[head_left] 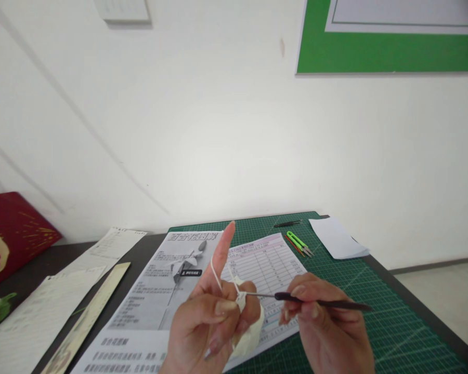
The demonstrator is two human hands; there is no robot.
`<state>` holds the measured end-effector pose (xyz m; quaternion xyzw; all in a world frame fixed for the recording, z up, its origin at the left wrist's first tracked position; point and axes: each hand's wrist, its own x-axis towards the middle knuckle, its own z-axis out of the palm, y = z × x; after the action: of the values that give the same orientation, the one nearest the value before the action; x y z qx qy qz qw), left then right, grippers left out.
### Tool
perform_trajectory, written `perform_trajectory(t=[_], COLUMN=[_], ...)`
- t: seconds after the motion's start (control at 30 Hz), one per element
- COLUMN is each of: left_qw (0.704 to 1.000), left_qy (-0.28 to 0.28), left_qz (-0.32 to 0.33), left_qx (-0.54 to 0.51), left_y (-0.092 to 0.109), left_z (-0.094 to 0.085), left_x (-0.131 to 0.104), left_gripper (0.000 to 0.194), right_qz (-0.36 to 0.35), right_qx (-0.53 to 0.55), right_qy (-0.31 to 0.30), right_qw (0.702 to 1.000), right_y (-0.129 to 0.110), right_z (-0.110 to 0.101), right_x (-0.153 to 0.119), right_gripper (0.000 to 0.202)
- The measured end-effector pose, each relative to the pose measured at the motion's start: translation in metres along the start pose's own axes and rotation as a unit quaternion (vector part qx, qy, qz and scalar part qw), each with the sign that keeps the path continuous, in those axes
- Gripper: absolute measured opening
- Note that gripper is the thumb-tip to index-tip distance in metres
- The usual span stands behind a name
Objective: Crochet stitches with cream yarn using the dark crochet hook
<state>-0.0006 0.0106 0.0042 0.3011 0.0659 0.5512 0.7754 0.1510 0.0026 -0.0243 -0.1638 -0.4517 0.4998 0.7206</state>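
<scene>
My left hand (212, 317) pinches a small white crocheted piece (242, 299) between thumb and fingers, its index finger pointing up with white yarn (216, 274) looped round it. More of the pale crocheted work (252, 332) hangs below and behind those fingers. In my right hand (327, 322) is a crochet hook (323, 302) with a dark handle, gripped between thumb and fingers. Its thin metal shaft points left, and the tip meets the white piece at my left hand's fingers. The exact loop on the hook is too small to tell.
Printed sheets (140, 296) and a table chart (269, 265) lie on the green cutting mat (398, 322). Green snips (298, 243), dark tweezers (287, 224) and white paper (337, 238) are behind. Handwritten sheets (50, 296), a patterned strip (89, 317) and a red bag (15, 234) are left.
</scene>
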Motion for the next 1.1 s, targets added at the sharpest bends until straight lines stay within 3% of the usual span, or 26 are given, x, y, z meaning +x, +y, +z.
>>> perform_trajectory(t=[0.47, 0.53, 0.63, 0.73, 0.83, 0.97, 1.1], left_qw=[1.000, 1.000, 0.997, 0.987, 0.971, 0.950, 0.948], left_qy=[-0.003, -0.014, -0.030, -0.013, -0.015, -0.069, -0.056], left_qz=[0.000, 0.002, 0.003, 0.033, 0.074, 0.116, 0.112], left_qx=[-0.002, 0.005, 0.066, 0.155, 0.226, 0.283, 0.292], left_y=[0.003, 0.005, 0.007, 0.005, -0.003, -0.013, -0.015], left_z=[0.000, 0.001, 0.001, 0.000, -0.004, -0.011, -0.012], left_x=[0.002, 0.002, 0.002, 0.000, -0.001, 0.001, 0.003], left_gripper=[0.069, 0.068, 0.063, 0.061, 0.061, 0.056, 0.057], right_qz=[-0.034, -0.005, 0.106, 0.227, 0.292, 0.303, 0.259], right_qx=[-0.066, -0.034, 0.056, 0.158, 0.227, 0.241, 0.198], right_qy=[-0.036, -0.024, 0.017, 0.055, 0.101, 0.117, 0.108], right_qw=[0.997, 0.999, 0.993, 0.960, 0.924, 0.915, 0.939], right_y=[-0.008, -0.007, -0.004, 0.001, 0.004, 0.005, 0.005], right_z=[-0.006, -0.007, -0.009, -0.006, -0.001, 0.004, 0.004], right_x=[0.006, 0.006, 0.006, 0.008, 0.011, 0.013, 0.010], right_gripper=[0.008, 0.007, 0.008, 0.009, 0.012, 0.015, 0.012])
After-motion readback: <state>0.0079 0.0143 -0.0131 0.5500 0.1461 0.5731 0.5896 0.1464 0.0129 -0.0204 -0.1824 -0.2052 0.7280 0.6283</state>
